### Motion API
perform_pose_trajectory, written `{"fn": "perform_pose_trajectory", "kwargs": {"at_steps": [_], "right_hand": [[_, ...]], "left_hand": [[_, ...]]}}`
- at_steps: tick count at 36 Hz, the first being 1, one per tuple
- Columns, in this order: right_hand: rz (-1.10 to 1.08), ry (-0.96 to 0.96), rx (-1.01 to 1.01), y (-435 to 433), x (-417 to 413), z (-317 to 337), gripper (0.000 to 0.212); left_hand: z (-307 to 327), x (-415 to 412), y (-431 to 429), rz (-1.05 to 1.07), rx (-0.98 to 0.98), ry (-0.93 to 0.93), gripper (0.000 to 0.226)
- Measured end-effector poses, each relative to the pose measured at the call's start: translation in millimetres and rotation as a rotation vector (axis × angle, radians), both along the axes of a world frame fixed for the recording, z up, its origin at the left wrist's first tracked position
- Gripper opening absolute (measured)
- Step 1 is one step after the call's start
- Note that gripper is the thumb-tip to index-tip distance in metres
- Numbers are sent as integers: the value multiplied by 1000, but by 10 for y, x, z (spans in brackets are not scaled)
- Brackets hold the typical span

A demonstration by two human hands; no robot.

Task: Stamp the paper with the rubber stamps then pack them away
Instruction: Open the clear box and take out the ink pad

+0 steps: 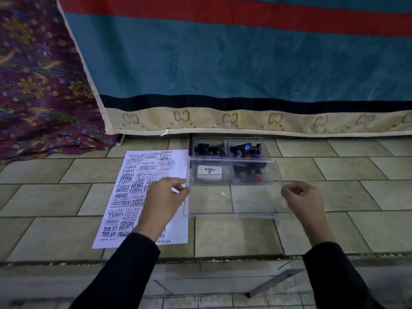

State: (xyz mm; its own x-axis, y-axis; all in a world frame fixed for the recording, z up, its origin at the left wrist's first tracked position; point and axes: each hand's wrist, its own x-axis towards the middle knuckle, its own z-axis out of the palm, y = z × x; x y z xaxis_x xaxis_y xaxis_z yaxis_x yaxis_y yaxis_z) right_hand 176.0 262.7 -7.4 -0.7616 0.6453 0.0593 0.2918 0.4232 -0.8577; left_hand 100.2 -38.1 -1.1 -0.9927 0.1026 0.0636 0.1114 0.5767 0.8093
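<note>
A white paper [145, 175] covered with black stamp prints lies on the tiled floor at left. To its right stands a clear plastic box [229, 161] with several black-handled rubber stamps [243, 152] and a white Artline ink pad [209, 172] inside. A clear lid [234, 197] hangs over the box's near side, tilted. My left hand [165, 197] pinches the lid's left edge. My right hand [301, 201] pinches its right edge.
A blue, red and beige striped cloth [245, 63] hangs just behind the box. A purple patterned fabric [40, 85] lies at far left. A clear acrylic stand [274, 284] sits near the bottom edge. Beige tiles [356, 170] stretch to the right.
</note>
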Motion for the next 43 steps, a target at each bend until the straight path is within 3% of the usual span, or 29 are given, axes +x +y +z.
{"fn": "perform_pose_trajectory", "kwargs": {"at_steps": [13,30,36,39,43], "right_hand": [[76,-241,99,65,344,-334,14],[108,-309,170,3,271,-394,16],[97,-342,144,28,247,-388,18],[98,-353,143,28,245,-361,13],[124,-247,225,-51,159,-208,10]], "left_hand": [[-332,477,-39,-50,-130,-96,15],[-404,342,15,-82,-347,-104,19],[-428,315,17,-54,-282,-134,15],[-444,299,4,-45,-257,-142,24],[-398,252,-70,-14,-242,-51,24]]}}
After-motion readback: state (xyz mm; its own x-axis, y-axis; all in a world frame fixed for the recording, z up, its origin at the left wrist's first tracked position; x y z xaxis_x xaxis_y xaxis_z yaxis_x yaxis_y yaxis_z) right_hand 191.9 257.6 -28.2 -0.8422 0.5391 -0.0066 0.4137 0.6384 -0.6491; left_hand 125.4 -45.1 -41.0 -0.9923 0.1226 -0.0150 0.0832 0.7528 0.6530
